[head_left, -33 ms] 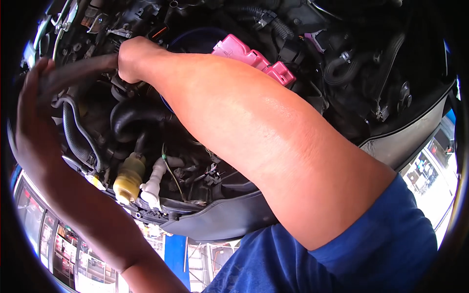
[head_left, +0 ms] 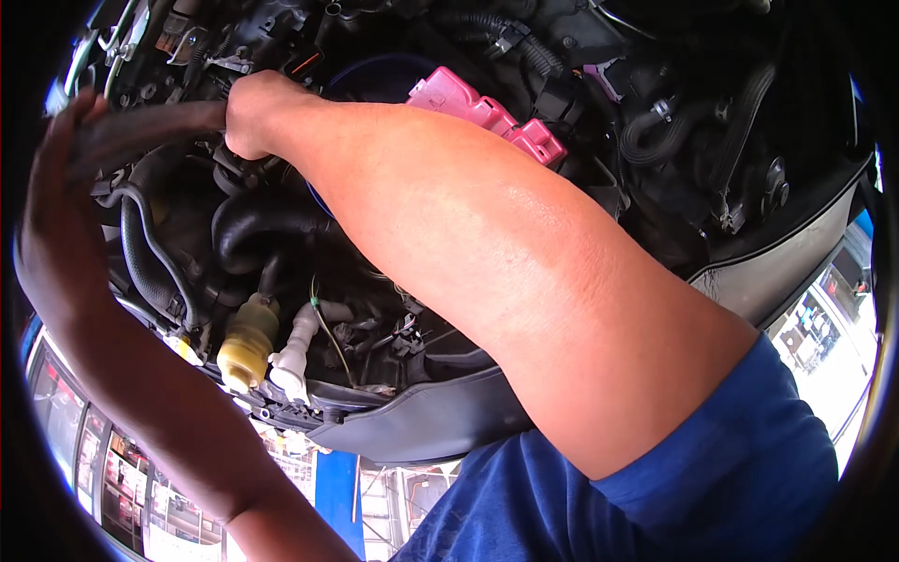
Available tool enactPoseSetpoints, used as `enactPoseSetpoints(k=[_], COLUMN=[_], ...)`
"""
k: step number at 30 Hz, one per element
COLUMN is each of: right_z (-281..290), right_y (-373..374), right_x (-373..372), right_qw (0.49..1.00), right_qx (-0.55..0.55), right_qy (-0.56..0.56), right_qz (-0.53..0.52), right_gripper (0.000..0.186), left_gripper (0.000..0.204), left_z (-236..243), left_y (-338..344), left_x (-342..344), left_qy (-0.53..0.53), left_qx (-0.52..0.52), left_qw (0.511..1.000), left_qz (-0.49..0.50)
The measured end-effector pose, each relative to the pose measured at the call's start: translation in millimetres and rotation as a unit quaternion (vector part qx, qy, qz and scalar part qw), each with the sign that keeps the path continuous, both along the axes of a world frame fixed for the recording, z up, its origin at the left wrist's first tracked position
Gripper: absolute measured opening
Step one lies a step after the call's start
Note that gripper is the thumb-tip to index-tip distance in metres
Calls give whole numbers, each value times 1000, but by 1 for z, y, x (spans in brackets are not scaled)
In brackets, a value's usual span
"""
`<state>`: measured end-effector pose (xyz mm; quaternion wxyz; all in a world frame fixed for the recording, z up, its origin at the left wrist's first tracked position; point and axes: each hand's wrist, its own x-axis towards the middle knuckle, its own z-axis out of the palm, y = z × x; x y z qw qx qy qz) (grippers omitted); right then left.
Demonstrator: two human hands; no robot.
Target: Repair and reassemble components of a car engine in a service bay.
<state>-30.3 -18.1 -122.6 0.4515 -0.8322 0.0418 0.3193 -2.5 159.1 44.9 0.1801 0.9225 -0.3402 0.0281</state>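
My right hand [head_left: 257, 110] is closed around the right end of a long dark bar or hose [head_left: 154, 126], high on the left of the engine bay. At the other end, near the left rim of the view, my left hand [head_left: 51, 183] has its fingers bent round the piece, blurred by motion. My right forearm crosses in front of a pink plastic part [head_left: 445, 89] and a dark blue rounded item [head_left: 365, 73]. Black curved hoses [head_left: 253, 225] lie below my hands.
Lower in the bay are a yellowish reservoir [head_left: 243, 347] and a white filler neck [head_left: 290, 370], beside the front edge panel [head_left: 403, 421]. More hoses and brackets fill the right side [head_left: 655, 140]. Workshop windows and a blue post [head_left: 332, 506] show past the car.
My left hand and forearm have shifted a little toward the left and up, along with that end of the dark piece. My right hand stays in place.
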Motion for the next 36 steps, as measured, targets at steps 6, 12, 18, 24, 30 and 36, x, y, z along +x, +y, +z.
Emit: enactPoseSetpoints(k=[6,12,18,24,30,36], right_z=[1,5,7,6,-2,4], right_y=[0,-2,4,1,9,5], right_x=[3,-10,-22,-23,-21,-26], right_qw=[1000,1000,996,997,996,991], right_qx=[-8,2,-48,-54,-58,-73], right_qy=[27,-3,-74,-50,-68,-89], right_qz=[-10,-21,-23,-3,9,74], right_gripper=[31,30,32,35,30,33], left_gripper=[34,35,32,28,29,33], left_z=[-23,-16,-46,-51,-52,-40], left_y=[-35,47,66,50,60,59], left_x=[56,-37,-126,-145,-118,-111], left_qy=[160,174,181,174,119,217], left_qx=[-242,-266,-466,-492,-310,-428], left_qw=[937,933,843,828,913,842], left_qz=[196,166,198,205,236,247])
